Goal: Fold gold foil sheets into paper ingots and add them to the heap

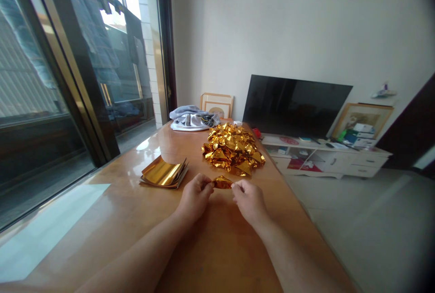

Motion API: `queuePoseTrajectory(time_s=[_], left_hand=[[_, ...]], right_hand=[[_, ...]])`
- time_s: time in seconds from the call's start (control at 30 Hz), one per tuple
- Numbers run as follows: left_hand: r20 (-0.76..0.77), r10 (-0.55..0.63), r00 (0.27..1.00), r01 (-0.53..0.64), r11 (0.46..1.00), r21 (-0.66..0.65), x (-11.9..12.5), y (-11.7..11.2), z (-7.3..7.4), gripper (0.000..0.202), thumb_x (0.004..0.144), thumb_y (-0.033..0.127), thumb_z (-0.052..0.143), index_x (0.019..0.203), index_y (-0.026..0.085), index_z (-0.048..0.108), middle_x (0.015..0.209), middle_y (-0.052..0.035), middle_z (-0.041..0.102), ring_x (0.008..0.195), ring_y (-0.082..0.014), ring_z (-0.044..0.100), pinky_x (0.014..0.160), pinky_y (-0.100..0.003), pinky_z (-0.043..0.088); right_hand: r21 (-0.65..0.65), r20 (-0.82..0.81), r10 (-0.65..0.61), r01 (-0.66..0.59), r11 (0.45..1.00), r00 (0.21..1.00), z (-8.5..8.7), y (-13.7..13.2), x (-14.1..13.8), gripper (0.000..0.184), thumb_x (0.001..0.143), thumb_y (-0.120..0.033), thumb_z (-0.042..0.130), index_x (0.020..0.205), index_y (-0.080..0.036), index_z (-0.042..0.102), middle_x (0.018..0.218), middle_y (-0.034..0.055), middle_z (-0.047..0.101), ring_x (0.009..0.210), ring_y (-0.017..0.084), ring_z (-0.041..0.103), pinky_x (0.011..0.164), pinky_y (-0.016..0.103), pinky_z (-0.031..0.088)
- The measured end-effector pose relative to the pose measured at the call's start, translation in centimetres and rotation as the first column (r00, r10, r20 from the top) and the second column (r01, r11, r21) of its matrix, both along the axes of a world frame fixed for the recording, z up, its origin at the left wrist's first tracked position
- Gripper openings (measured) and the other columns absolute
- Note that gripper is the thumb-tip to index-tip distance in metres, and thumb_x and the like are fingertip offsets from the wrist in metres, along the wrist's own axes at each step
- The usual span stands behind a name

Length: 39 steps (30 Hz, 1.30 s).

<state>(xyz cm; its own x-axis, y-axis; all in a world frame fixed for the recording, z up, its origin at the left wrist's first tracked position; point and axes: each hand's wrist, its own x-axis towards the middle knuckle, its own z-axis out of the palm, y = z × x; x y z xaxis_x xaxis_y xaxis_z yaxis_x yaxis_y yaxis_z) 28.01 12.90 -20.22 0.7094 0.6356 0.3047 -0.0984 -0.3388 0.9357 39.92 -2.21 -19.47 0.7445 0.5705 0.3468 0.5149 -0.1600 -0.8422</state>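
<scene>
On the near side of the heap of folded gold foil pieces (233,148), both hands are working above a varnished wooden table (136,220). The left hand (195,197) is grasping one end of a folded gold foil piece (222,183) in a closed pinch, and the right hand (249,202) is grasping the opposite end in the same manner; neither hand is released. The piece is being held between the two hands, just in front of the heap and not touching it. Left of the heap, a stack of flat gold foil sheets (163,173) is lying on the tabletop with its top sheet curling upward, near the left hand but apart from it. Beyond the heap, a grey cloth bundle (192,118) and leaning picture frames (216,105) are occupying the far end of the table. Right of the heap, a flat-screen television (295,105) is standing on a white media cabinet (326,159), while a sliding glass door (78,57) is running along the left of the heap.
</scene>
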Motion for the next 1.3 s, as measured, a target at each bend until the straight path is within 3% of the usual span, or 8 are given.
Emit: queuePoseTrajectory(time_s=[0.13, 0.23, 0.47, 0.6, 0.73, 0.97, 1.1, 1.3], left_hand=[[0.017, -0.015, 1.0, 0.018, 0.979, -0.205, -0.1, 0.0, 0.8, 0.03, 0.08, 0.044, 0.069, 0.085, 0.017, 0.058, 0.074, -0.0018, 0.066, 0.069, -0.0166, 0.065, 0.066, -0.028, 0.049], [-0.003, -0.043, 0.999, 0.04, 0.959, -0.281, -0.3, -0.1, 1.5, 0.037, 0.08, 0.05, 0.068, 0.084, 0.016, 0.057, 0.074, -0.0036, 0.067, 0.066, -0.0163, 0.065, 0.063, -0.028, 0.05], [-0.009, -0.082, 0.997, 0.078, 0.964, -0.253, -0.7, -0.2, 2.4, 0.048, 0.086, 0.062, 0.057, 0.082, 0.014, 0.063, 0.073, -0.0048, 0.067, 0.064, -0.0147, 0.06, 0.063, -0.027, 0.047], [-0.013, -0.152, 0.988, 0.145, 0.962, -0.23, -1.0, -0.4, 2.8, 0.045, 0.089, 0.058, 0.056, 0.102, 0.016, 0.067, 0.098, -0.0083, 0.071, 0.089, -0.0204, 0.064, 0.077, -0.03, 0.048], [0.054, -0.316, 0.947, 0.319, 0.909, -0.267, -1.2, -1.3, 3.6, 0.047, 0.087, 0.047, 0.063, 0.127, 0.022, 0.062, 0.124, -0.0102, 0.067, 0.11, -0.0248, 0.061, 0.089, -0.034, 0.047], [0.221, -0.477, 0.851, 0.522, 0.817, -0.245, -0.9, -2.3, 3.5, 0.047, 0.082, 0.036, 0.072, 0.126, 0.02, 0.061, 0.13, -0.0138, 0.064, 0.119, -0.0266, 0.058, 0.1, -0.038, 0.044], [0.173, -0.436, 0.883, 0.467, 0.85, -0.243, -0.7, -2.1, 2.9, 0.041, 0.082, 0.033, 0.072, 0.119, 0.018, 0.063, 0.123, -0.0137, 0.066, 0.104, -0.0231, 0.062, 0.085, -0.033, 0.047], [0.084, -0.344, 0.935, 0.353, 0.895, -0.273, -0.7, -1.6, 2.4, 0.035, 0.083, 0.034, 0.07, 0.112, 0.017, 0.061, 0.101, -0.0077, 0.068, 0.082, -0.0158, 0.06, 0.073, -0.028, 0.045]], right_hand=[[0.024, -0.143, 0.028, -0.025, 0.999, 0.989, 0.1, 0.0, 0.2, 0.036, 0.09, -0.049, 0.051, 0.071, -0.02, 0.062, 0.063, 0.0016, 0.066, 0.053, 0.016, 0.058, 0.05, 0.025, 0.041], [0.041, -0.235, 0.052, -0.044, 0.998, 0.971, 0.3, -0.1, 0.3, 0.037, 0.088, -0.051, 0.053, 0.069, -0.02, 0.059, 0.06, 0.0005, 0.064, 0.049, 0.014, 0.056, 0.048, 0.024, 0.041], [0.105, -0.438, 0.028, 0.021, 0.994, 0.898, 1.2, -0.3, 0.2, 0.032, 0.081, -0.048, 0.06, 0.068, -0.018, 0.058, 0.052, -0.0023, 0.057, 0.043, 0.01, 0.046, 0.041, 0.021, 0.033], [0.148, -0.577, 0.067, 0.023, 0.989, 0.814, 1.5, -0.4, 0.3, 0.03, 0.079, -0.045, 0.062, 0.072, -0.016, 0.062, 0.051, -0.0025, 0.055, 0.04, 0.008, 0.041, 0.038, 0.02, 0.027], [0.189, -0.664, 0.122, 0.008, 0.982, 0.738, 1.3, -0.4, 0.4, 0.029, 0.078, -0.044, 0.063, 0.079, -0.015, 0.065, 0.052, -0.0026, 0.055, 0.039, 0.007, 0.039, 0.037, 0.019, 0.024], [0.21, -0.705, 0.145, 0.009, 0.978, 0.694, 1.4, -0.2, 0.0, 0.026, 0.076, -0.042, 0.064, 0.079, -0.016, 0.065, 0.053, -0.002, 0.056, 0.039, 0.007, 0.039, 0.036, 0.019, 0.023], [0.197, -0.685, 0.152, -0.019, 0.98, 0.713, 1.5, -0.3, -0.3, 0.028, 0.078, -0.043, 0.064, 0.081, -0.016, 0.065, 0.055, -0.0023, 0.056, 0.04, 0.007, 0.039, 0.037, 0.019, 0.023], [0.165, -0.496, 0.082, 0.001, 0.986, 0.865, 1.7, -0.4, -0.5, 0.027, 0.082, -0.045, 0.063, 0.075, -0.018, 0.061, 0.058, -0.0039, 0.053, 0.048, 0.01, 0.043, 0.044, 0.022, 0.03]])
